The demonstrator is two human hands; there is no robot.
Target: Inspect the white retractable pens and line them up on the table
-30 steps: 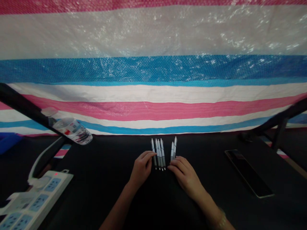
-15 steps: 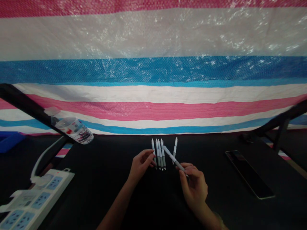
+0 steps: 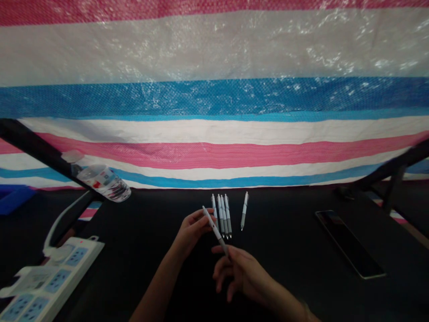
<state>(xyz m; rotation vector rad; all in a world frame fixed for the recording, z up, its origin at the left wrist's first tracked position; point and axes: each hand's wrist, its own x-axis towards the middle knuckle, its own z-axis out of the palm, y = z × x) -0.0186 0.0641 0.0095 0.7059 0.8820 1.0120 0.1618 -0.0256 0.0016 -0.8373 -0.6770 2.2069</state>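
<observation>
A white pen with a grey grip [image 3: 215,229] is held slantwise above the table, its upper end pointing away to the left. My right hand [image 3: 246,270] pinches the grey end between thumb and index finger, the other fingers loosely curled apart. At the pen's upper part, the thumb and fingers of my left hand [image 3: 192,230] close around the barrel; the exact contact is partly hidden. Behind it, several similar pens [image 3: 224,217] lie side by side in a row, the leftmost partly covered by my left fingers. One more pen [image 3: 245,210] lies apart to their right.
A black table [image 3: 288,210] carries a smartphone [image 3: 348,243] on the right. At left are a white power strip [image 3: 63,275] with a plugged-in cable and a tilted clear plastic bottle [image 3: 105,181]. A blue bin [image 3: 15,197] shows far left. A striped tarp [image 3: 214,98] hangs behind.
My right hand has carried the pen leftward and toward me, turning palm inward, so its upper end now meets my left fingers. My left hand has shifted slightly left.
</observation>
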